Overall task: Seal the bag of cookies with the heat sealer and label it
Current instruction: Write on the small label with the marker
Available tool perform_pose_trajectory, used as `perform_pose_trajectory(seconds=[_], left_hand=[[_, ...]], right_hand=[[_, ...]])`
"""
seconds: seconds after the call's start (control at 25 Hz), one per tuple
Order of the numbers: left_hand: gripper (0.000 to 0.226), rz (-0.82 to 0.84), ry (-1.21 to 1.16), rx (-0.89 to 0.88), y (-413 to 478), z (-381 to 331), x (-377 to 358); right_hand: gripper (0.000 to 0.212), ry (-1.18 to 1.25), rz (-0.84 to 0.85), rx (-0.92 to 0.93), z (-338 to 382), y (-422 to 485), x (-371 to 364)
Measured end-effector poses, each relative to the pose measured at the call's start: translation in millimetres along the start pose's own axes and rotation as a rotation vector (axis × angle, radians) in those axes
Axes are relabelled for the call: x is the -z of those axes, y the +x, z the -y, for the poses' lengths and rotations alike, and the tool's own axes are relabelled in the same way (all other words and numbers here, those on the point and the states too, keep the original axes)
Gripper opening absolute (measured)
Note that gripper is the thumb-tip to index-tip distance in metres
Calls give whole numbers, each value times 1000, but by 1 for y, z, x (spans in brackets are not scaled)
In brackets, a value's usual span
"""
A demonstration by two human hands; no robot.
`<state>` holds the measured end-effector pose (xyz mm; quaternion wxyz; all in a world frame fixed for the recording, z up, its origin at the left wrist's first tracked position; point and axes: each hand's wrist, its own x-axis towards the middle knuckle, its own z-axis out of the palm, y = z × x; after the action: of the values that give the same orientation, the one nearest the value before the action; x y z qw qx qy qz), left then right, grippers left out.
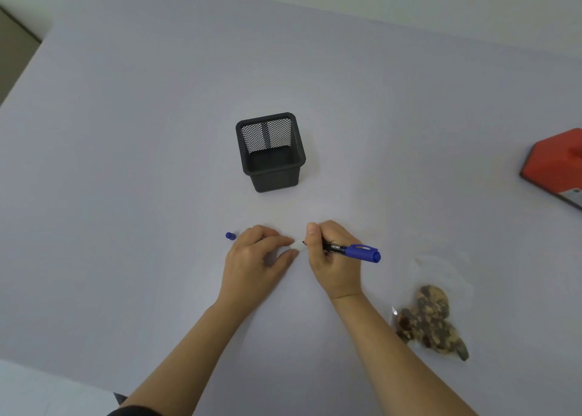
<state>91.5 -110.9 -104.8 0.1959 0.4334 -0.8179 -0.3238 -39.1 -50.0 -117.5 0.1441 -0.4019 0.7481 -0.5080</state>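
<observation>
My right hand (333, 258) grips a blue and black marker (352, 249) with its tip down on a small white label (298, 245) lying on the table. My left hand (255, 255) pins that label down with its fingertips. The marker's small blue cap (230, 236) lies loose just left of my left hand. A clear bag of dark speckled cookies (431, 318) rests on the table to the right of my right forearm. The red heat sealer (557, 167) sits at the right edge, partly cut off by the frame.
A black mesh pen holder (271, 151) stands upright beyond my hands, nothing visible inside. The pale table (126, 163) stretches wide to the left and back. Its near edge runs along the lower left.
</observation>
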Motion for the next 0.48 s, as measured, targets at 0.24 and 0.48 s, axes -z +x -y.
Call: perform_pose_trajectory(seconds=[0.24,0.48], left_hand=[[10,-37,-68,79,2,-4,0],[9,-72,-106,64,1,-6,-1]], right_hand=[[59,14,2,17,0,0,0],[50,5,-13,31,0,0,0]])
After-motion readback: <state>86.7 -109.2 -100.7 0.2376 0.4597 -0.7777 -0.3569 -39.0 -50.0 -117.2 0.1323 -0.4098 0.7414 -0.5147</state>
